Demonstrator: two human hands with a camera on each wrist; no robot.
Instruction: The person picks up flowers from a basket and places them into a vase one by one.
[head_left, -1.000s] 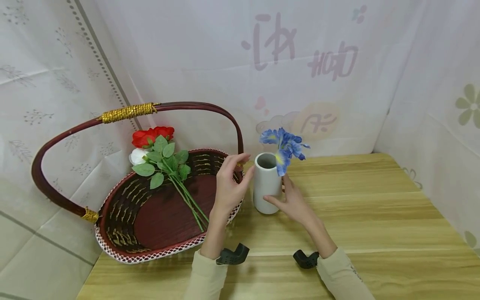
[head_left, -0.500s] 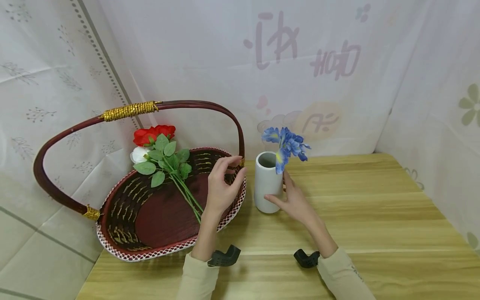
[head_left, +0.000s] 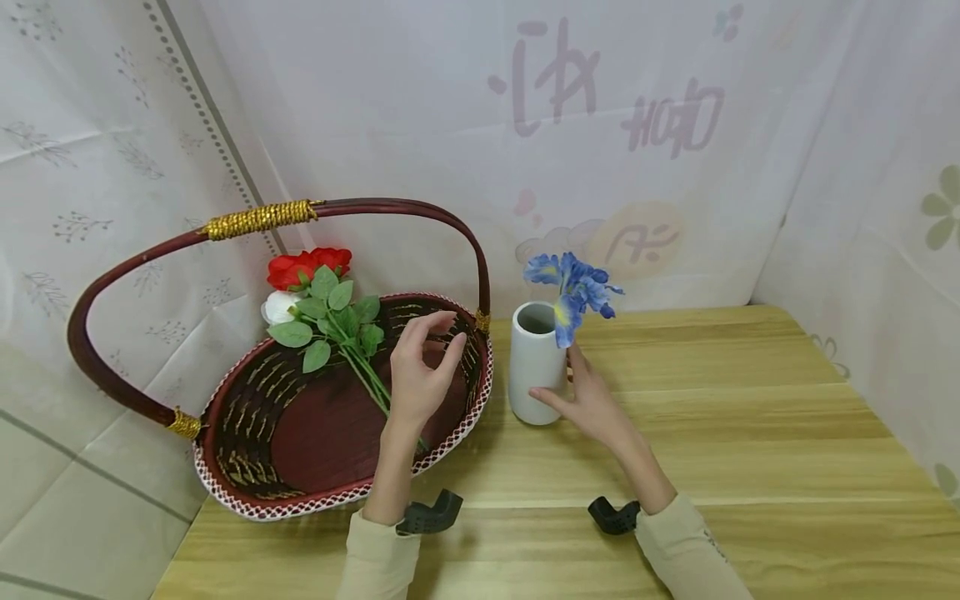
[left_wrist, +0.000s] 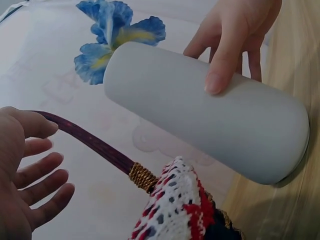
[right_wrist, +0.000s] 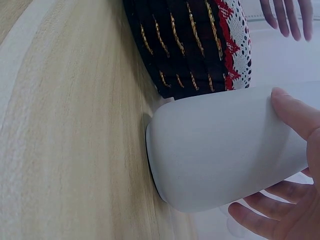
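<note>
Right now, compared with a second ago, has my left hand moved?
Yes. In the head view, your left hand has shifted left, away from the white vase, and now shows against the inside of the basket.

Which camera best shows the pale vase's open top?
The head view, which looks down into the open top of the pale vase. The left wrist view shows the vase's side, its open top turned away; the right wrist view shows its base and side, the top cut off.

Left hand (head_left: 418, 379) raised, fingers loosely bent; right hand (head_left: 594, 408) with thumb opposite fingers.
</note>
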